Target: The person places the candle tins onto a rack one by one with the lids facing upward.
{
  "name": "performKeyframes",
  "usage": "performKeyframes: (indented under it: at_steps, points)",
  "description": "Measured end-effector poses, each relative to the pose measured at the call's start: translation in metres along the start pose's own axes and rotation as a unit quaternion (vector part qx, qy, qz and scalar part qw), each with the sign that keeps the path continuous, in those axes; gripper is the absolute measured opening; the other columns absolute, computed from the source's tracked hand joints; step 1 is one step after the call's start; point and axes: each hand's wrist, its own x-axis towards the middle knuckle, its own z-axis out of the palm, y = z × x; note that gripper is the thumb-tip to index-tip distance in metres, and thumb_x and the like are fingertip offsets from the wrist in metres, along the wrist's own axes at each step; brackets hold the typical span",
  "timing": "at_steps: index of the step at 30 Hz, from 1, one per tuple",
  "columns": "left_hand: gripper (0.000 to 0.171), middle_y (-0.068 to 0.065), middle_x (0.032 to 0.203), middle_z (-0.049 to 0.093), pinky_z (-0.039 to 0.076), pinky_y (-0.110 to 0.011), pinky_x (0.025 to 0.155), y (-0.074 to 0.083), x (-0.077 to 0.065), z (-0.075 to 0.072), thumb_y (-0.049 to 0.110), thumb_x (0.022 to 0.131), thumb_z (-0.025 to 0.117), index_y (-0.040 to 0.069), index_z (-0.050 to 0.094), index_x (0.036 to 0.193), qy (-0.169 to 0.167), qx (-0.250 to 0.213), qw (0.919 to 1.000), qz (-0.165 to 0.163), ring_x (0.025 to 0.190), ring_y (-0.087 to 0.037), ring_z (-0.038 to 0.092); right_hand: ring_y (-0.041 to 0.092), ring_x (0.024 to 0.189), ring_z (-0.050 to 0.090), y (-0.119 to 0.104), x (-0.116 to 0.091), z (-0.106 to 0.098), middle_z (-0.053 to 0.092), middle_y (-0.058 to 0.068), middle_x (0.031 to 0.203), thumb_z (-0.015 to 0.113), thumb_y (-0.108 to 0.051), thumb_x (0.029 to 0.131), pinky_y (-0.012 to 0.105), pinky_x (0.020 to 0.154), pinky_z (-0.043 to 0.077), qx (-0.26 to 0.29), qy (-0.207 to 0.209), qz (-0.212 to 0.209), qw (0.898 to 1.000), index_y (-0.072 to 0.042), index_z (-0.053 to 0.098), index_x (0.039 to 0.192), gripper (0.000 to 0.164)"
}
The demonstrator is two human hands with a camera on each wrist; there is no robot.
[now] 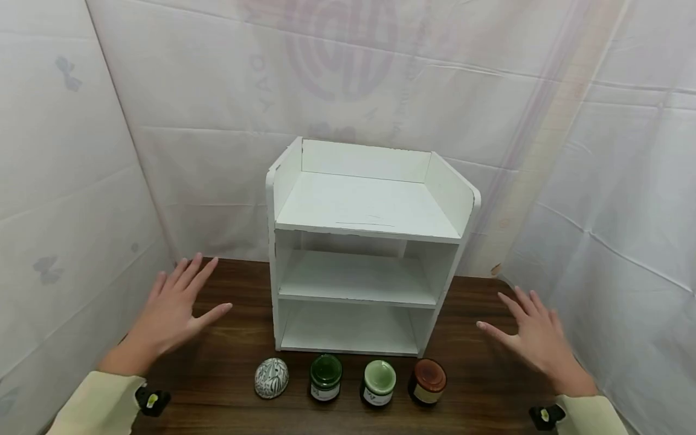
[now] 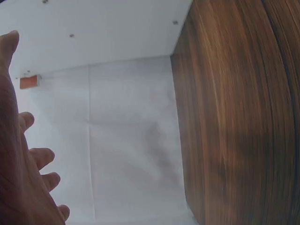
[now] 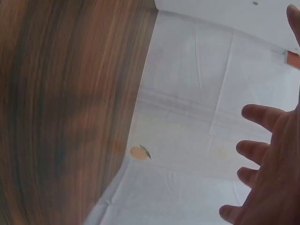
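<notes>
My left hand (image 1: 173, 308) hovers over the left of the table with its fingers spread, holding nothing. On the opposite side, my right hand (image 1: 535, 338) is likewise spread and bare. Between them stands a white shelf unit (image 1: 367, 208) with a top tray and two lower levels. In a row before it sit a black-and-white patterned rounded object (image 1: 271, 378), a dark green jar (image 1: 326, 376), a light green jar (image 1: 379, 382) and a reddish-brown jar (image 1: 428, 380). Neither hand touches any of these. The wrist views show both hands with fingers apart.
The dark wooden table (image 1: 217, 362) meets white cloth walls (image 1: 206, 121) at the back and on both sides. The shelf's side panels (image 2: 117, 28) rise close beside each hand. Black wrist devices (image 1: 152, 400) are worn at both sleeves.
</notes>
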Motion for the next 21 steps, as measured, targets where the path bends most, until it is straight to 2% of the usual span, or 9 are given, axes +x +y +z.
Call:
performKeyframes:
  at_steps: [6,10,15,21]
  points:
    - [0.092,-0.02,0.17,0.018,0.006,-0.069,0.122,0.014,0.004,0.009,0.053,0.096,0.065,0.022,0.014,0.166,0.024,-0.046,0.9985,0.017,0.157,-0.045,0.013,0.057,0.148,0.022,-0.009,-0.005,0.01,0.03,0.03,0.163,0.068,-0.062,0.09,0.084,0.104,0.017,0.022,0.032,-0.02,0.999,-0.007,0.041,0.155,0.089]
    - [0.089,-0.021,0.17,0.021,0.011,-0.069,0.121,0.022,0.005,0.014,0.048,0.097,0.065,0.02,0.017,0.166,0.031,-0.079,0.9961,0.024,0.157,-0.044,0.014,0.056,0.147,0.025,-0.012,-0.009,0.018,0.032,0.03,0.162,0.07,-0.058,0.09,0.082,0.102,0.023,0.039,0.043,-0.031,0.998,-0.007,0.044,0.154,0.086]
    - [0.084,-0.019,0.169,0.024,0.016,-0.069,0.12,0.034,0.008,0.015,0.041,0.098,0.065,0.021,0.018,0.166,0.041,-0.134,0.9897,0.03,0.157,-0.042,0.015,0.053,0.15,0.023,-0.018,-0.016,0.028,0.033,0.027,0.162,0.073,-0.053,0.091,0.078,0.103,0.026,0.078,0.056,-0.039,0.995,-0.008,0.045,0.153,0.082]
    - [0.08,-0.016,0.17,0.024,0.024,-0.072,0.115,0.048,0.013,0.018,0.032,0.101,0.063,0.024,0.017,0.166,0.052,-0.196,0.9788,0.03,0.154,-0.046,0.022,0.053,0.153,0.016,-0.03,-0.028,0.038,0.024,0.023,0.167,0.069,-0.044,0.096,0.082,0.101,0.025,0.158,0.037,-0.031,0.986,-0.011,0.042,0.155,0.073]
